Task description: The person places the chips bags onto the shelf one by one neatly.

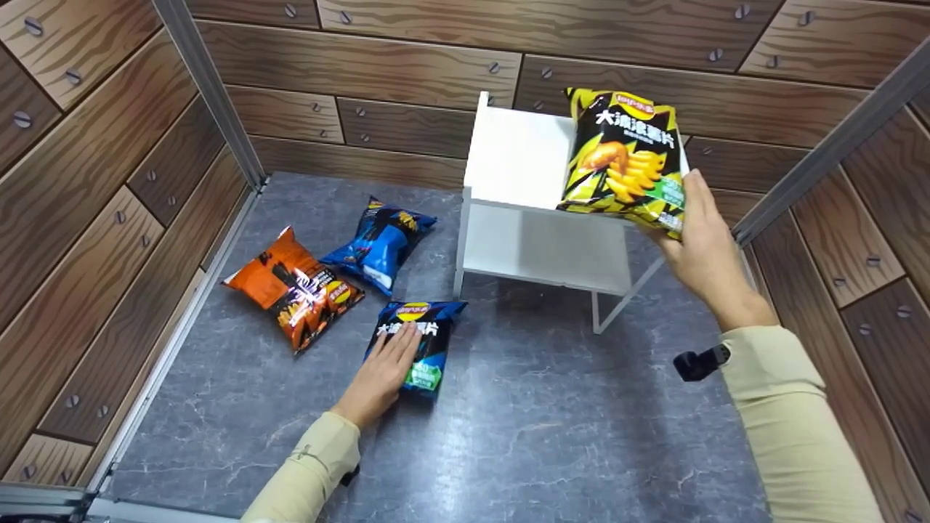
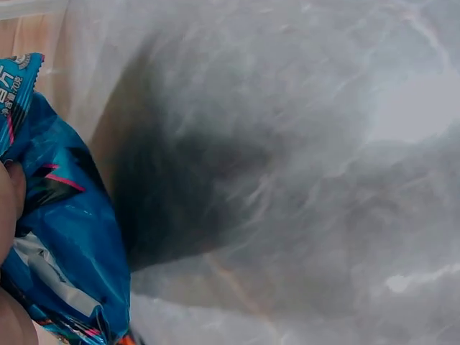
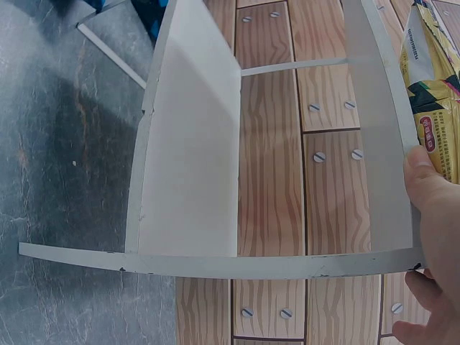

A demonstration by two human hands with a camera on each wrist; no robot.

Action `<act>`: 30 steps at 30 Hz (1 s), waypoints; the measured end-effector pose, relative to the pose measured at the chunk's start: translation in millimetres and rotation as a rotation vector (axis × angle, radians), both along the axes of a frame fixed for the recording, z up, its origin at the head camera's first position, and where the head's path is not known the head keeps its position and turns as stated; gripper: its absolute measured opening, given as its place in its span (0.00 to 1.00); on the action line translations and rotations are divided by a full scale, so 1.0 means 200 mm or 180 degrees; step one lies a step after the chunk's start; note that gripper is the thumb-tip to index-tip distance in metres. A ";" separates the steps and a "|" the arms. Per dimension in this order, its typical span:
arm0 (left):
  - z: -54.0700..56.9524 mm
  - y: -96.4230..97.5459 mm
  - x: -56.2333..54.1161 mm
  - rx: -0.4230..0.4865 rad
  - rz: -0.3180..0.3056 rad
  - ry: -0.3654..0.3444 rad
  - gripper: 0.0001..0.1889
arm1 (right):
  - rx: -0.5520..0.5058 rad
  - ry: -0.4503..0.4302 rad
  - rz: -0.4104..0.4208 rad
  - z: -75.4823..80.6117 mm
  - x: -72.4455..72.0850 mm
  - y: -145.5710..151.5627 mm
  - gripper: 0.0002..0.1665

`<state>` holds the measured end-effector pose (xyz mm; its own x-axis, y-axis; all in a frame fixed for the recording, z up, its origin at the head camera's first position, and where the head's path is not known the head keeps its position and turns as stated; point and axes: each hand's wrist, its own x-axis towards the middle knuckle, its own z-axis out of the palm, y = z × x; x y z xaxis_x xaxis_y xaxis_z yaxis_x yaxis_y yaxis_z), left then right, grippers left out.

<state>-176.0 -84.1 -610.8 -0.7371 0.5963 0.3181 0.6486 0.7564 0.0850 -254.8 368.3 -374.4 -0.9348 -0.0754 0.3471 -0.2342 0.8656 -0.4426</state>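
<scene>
A yellow-and-black bag of chips (image 1: 625, 160) covers the right part of the white shelf unit's top (image 1: 519, 145); whether it rests there I cannot tell. My right hand (image 1: 705, 250) grips its lower right side, the thumb near the board's front edge in the right wrist view. On the lower left, my left hand (image 1: 381, 374) holds a blue-and-black bag of chips (image 1: 425, 356), its fingers laid across the printed face. The left wrist view shows that blue bag (image 2: 75, 208) from one side, with fingertips (image 2: 11, 190) against it. The left thumb is hidden in the head view.
An orange bag of chips (image 1: 290, 290) and a second blue bag (image 1: 381, 243) lie on the grey marbled floor (image 1: 218, 436), left of the shelf. Below the top is a lower board (image 1: 545, 243). Wood-patterned walls (image 1: 407, 65) and metal posts (image 1: 211, 87) surround the area.
</scene>
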 end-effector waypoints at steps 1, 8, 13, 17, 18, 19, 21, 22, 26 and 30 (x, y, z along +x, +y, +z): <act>0.01 -0.01 -0.01 0.0023 -0.0002 0.0008 0.46 | 0.0002 -0.0031 -0.0016 0.00 0.00 0.00 0.53; 0.11 -0.06 -0.04 0.0236 -0.0012 0.0029 0.44 | 0.0014 -0.0057 -0.0045 0.01 0.01 0.00 0.53; 0.18 -0.10 -0.05 0.0367 0.0012 -0.0008 0.45 | 0.0015 -0.0064 -0.0035 0.01 0.01 0.00 0.53; 0.24 -0.12 -0.07 0.0539 0.0024 0.0121 0.40 | 0.0014 -0.0100 -0.0056 0.01 0.01 0.00 0.53; 0.26 -0.13 -0.07 0.0588 0.0029 0.0170 0.39 | 0.0017 -0.0119 -0.0068 0.01 0.01 0.00 0.54; 0.27 -0.14 -0.07 0.0634 0.0029 0.0215 0.39 | 0.0016 -0.0140 -0.0071 0.01 0.01 0.00 0.54; 0.30 -0.15 -0.08 0.0718 0.0025 0.0310 0.40 | 0.0026 -0.0147 -0.0065 0.01 0.01 0.00 0.54; 0.32 -0.16 -0.08 0.0759 0.0026 0.0345 0.41 | 0.0032 -0.0153 -0.0065 0.01 0.01 0.00 0.54; 0.38 -0.19 -0.10 0.0866 0.0024 0.0451 0.43 | 0.0033 -0.0117 -0.0054 0.01 0.01 0.00 0.52; 0.46 -0.21 -0.12 0.0959 0.0043 0.0506 0.43 | 0.0026 -0.0081 -0.0045 0.00 0.00 0.00 0.53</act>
<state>-199.8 -125.8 -519.5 -0.6714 0.4485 0.5900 0.6617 0.7213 0.2047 -254.0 367.9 -373.7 -0.9443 -0.0648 0.3227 -0.2107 0.8724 -0.4411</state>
